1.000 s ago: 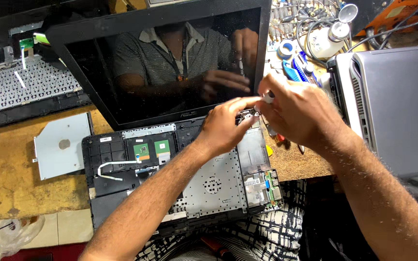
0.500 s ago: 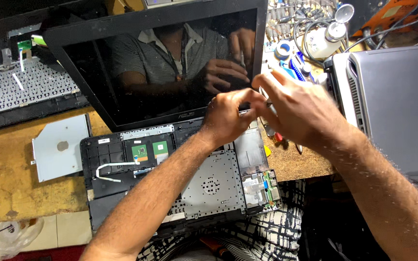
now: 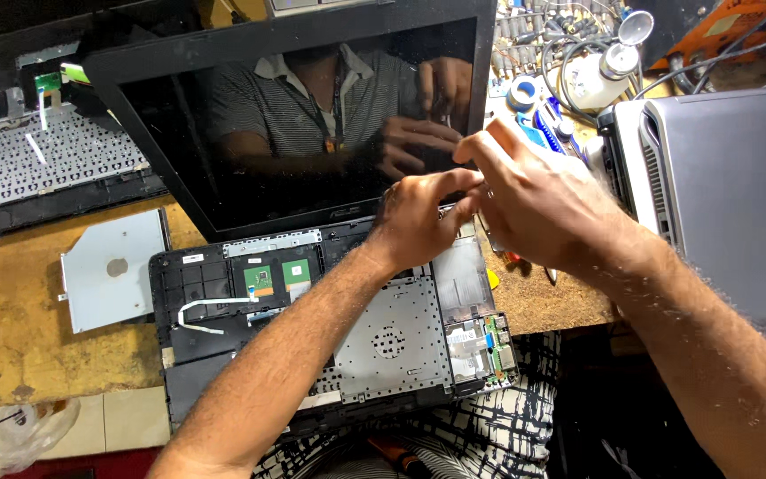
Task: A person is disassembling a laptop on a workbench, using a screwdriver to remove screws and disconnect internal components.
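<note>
Both hands (image 3: 480, 208) at opened laptop (image 3: 312, 337) hinge, green labels (image 3: 277, 277) inside

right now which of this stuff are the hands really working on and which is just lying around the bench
In hand:
- opened laptop, keyboard removed, both hands at its hinge corner
- left hand
- right hand

Lying about:
- loose keyboard
- flat optical drive
- closed grey laptop
- tape rolls
- plastic bag

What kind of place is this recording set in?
Probably a small electronics repair bench: an opened black laptop with bare internals, a detached grey keyboard panel, and a cluttered worn wooden table with cables.
</note>
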